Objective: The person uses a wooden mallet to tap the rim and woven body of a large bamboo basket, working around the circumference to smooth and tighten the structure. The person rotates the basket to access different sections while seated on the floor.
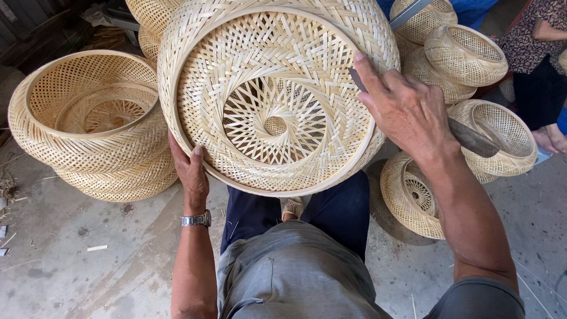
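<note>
— Over the seated person's lap, what is being held?

— A large round pale woven bamboo basket (274,97), tipped so its open mouth and spiral-woven bottom face the camera. It rests above the dark blue trousers (339,210).

— And the hands?

— The left hand (190,171) grips the basket's lower left rim, fingers curled behind it, thumb on the front; a silver wristwatch (196,220) sits on that wrist. The right hand (404,109) is closed around a dark-handled knife (472,137), its forefinger stretched onto the basket's upper right rim, the blade against the rim there.

— What lies around?

— On the grey concrete floor (77,260), a stack of similar woven baskets (94,124) stands just beside the held one on the left. More small woven baskets (466,56) are piled on the right. Another person in a patterned dark top (534,35) is at the upper right corner.
</note>
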